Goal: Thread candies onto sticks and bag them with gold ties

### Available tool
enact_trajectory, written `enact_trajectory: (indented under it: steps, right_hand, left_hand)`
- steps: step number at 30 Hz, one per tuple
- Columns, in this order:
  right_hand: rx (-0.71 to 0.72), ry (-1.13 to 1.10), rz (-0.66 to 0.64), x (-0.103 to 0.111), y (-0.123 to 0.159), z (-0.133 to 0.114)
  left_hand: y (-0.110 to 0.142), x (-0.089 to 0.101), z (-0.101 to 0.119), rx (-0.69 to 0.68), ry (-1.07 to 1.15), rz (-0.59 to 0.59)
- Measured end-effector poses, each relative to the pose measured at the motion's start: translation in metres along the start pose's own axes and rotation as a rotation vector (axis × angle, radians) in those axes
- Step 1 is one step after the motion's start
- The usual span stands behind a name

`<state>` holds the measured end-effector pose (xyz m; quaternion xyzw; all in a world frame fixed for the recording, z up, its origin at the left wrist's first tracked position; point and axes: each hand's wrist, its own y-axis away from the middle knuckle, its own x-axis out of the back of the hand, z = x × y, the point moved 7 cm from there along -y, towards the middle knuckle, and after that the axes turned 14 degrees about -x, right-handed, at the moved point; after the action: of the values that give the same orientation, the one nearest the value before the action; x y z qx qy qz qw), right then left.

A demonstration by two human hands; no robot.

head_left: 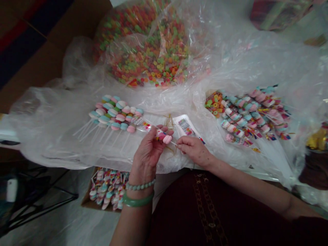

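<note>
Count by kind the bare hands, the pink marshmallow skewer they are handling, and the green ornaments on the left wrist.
Bare left hand, bare right hand: 2
Pink marshmallow skewer: 1
Pale green beaded bracelet: 1
Smooth green bangle: 1
Total: 5

my left hand (151, 147) at centre holding a marshmallow candy skewer (167, 139), my right hand (193, 149) pinching its stick (174, 143), unwrapped skewers (112, 113) centre left, wrapped skewers (239, 114) at right, gummy rings (159, 63) top centre

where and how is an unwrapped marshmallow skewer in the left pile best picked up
Probably by its bare white stick, coming from the near side: the sticks point that way, while the marshmallows lie crowded at the far end.
</note>
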<state>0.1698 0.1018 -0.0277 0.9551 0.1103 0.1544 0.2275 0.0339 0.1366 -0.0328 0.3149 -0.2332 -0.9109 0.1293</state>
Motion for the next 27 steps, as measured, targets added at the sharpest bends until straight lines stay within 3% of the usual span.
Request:
enact_trajectory:
  steps: [3,8,13,16,21,27]
  right_hand:
    - [-0.145,-0.257,-0.186,-0.008,-0.001,0.004]
    - [-0.287,-0.506,-0.287,-0.017,0.002,0.005]
    - [-0.370,-0.775,-0.381,-0.022,0.001,0.013]
    - [-0.408,-0.834,-0.424,-0.017,0.000,0.017]
    - [-0.512,-0.904,-0.635,-0.022,0.008,0.014]
    - [-0.541,-0.884,-0.589,-0.026,0.005,0.020]
  left_hand:
    - [-0.003,0.001,0.002,0.003,0.063,0.041]
    - [-0.002,-0.008,-0.004,-0.050,0.114,0.006]
    - [0.001,-0.010,-0.008,0.033,0.142,-0.019]
    - [-0.001,-0.004,-0.004,0.069,0.173,0.039]
    - [-0.008,0.009,-0.003,0.043,0.164,0.134]
    - [-0.016,0.018,-0.001,-0.068,0.109,0.169]
